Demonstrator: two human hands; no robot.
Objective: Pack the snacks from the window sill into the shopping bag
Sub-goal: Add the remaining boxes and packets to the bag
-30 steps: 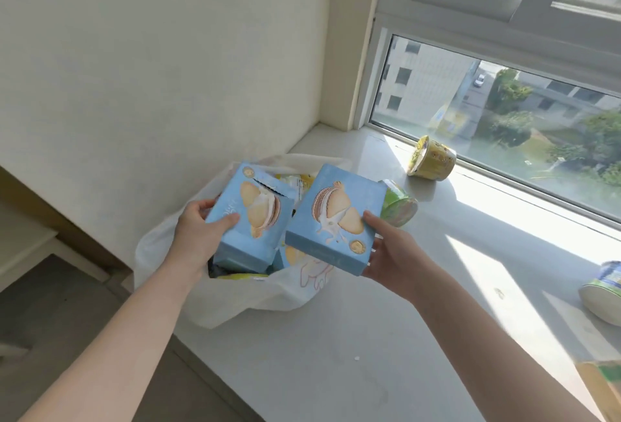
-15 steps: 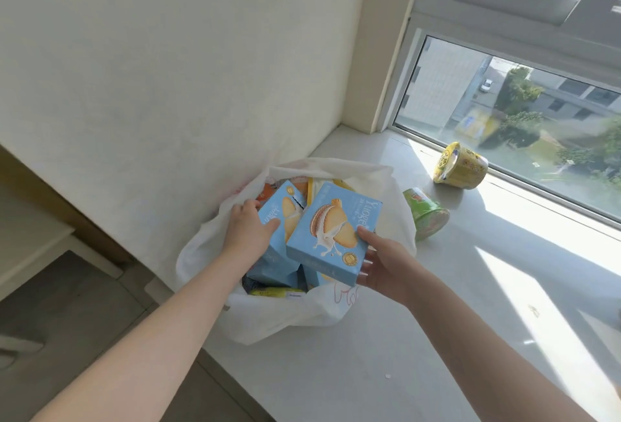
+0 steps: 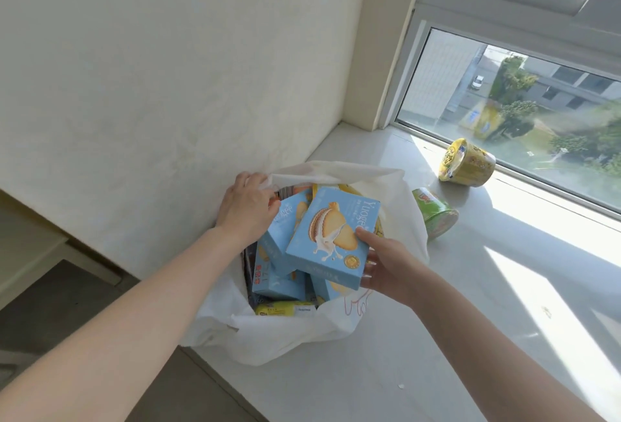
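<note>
The white shopping bag [image 3: 302, 337] stands open on the window sill [image 3: 437, 337] against the wall. My left hand [image 3: 247, 208] is down in its mouth, gripping a blue cookie box [image 3: 285, 226] by the upper left corner, fingers against the bag's rim. My right hand [image 3: 383, 263] holds a second blue cookie box [image 3: 331, 236] by its lower right edge, thumb on the front, just above the bag's contents. On the sill to the right, a green cup snack [image 3: 437, 214] and a yellow cup snack [image 3: 467, 162] lie on their sides.
More blue boxes [image 3: 279, 283] and a yellow pack [image 3: 285, 309] fill the bag. The wall runs along the left, the window pane [image 3: 504, 102] along the back. The sill's front edge drops to the floor [image 3: 50, 320] at lower left.
Both hands have moved forward and down with their blue boxes. The left box has sunk into the bag; the right box now lies over the bag's mouth.
</note>
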